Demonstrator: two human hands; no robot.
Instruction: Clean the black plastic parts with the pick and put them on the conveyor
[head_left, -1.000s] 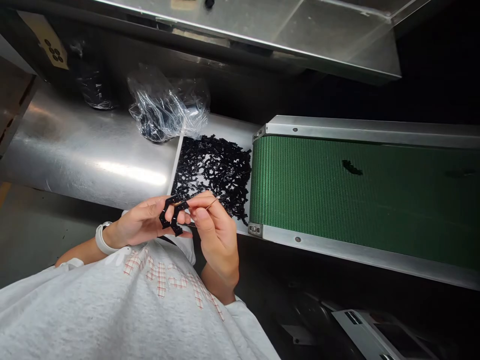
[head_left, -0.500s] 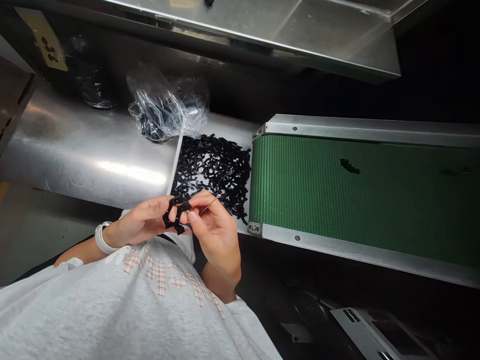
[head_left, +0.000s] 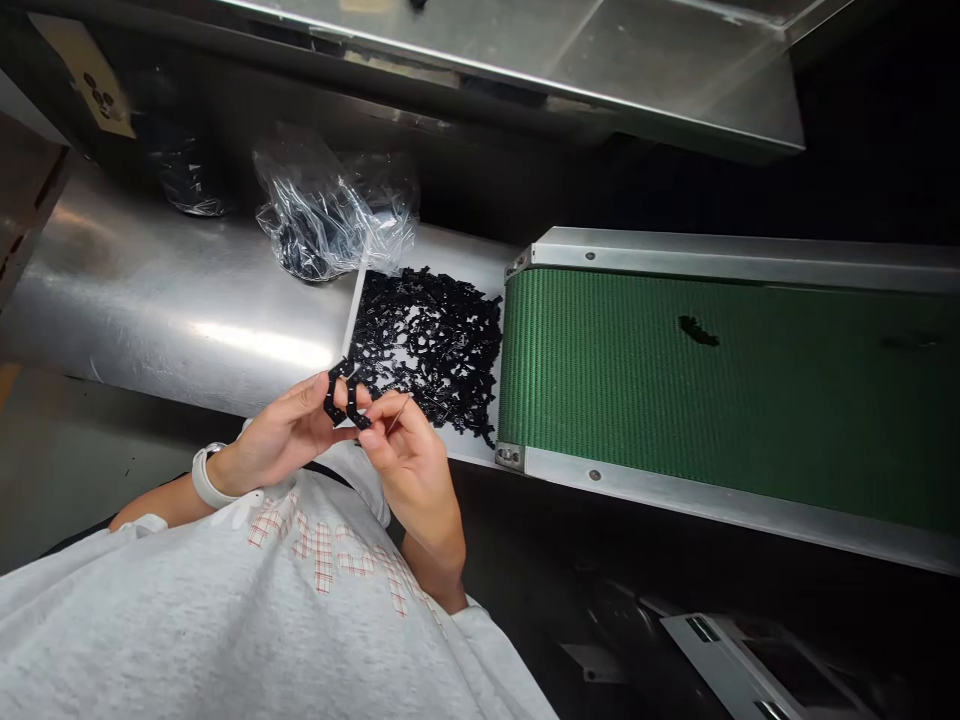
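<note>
L hand [head_left: 281, 440]: grips left curved black pc [head_left: 331, 400], thumb & fingers.
R hand [head_left: 412, 468]: pinches near end of right curved black pc [head_left: 352, 402], w/ thin stick [head_left: 398, 413].
Curved pcs: side by side btwn hands, long axes approx. fore-aft; right one nearer R.

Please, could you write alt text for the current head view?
A person's left hand holds two small curved black pieces while the right hand touches one and grips a thin rod. Beyond them, a white tray covered with black parts lies beside a green conveyor belt, near a clear plastic bag.
</note>
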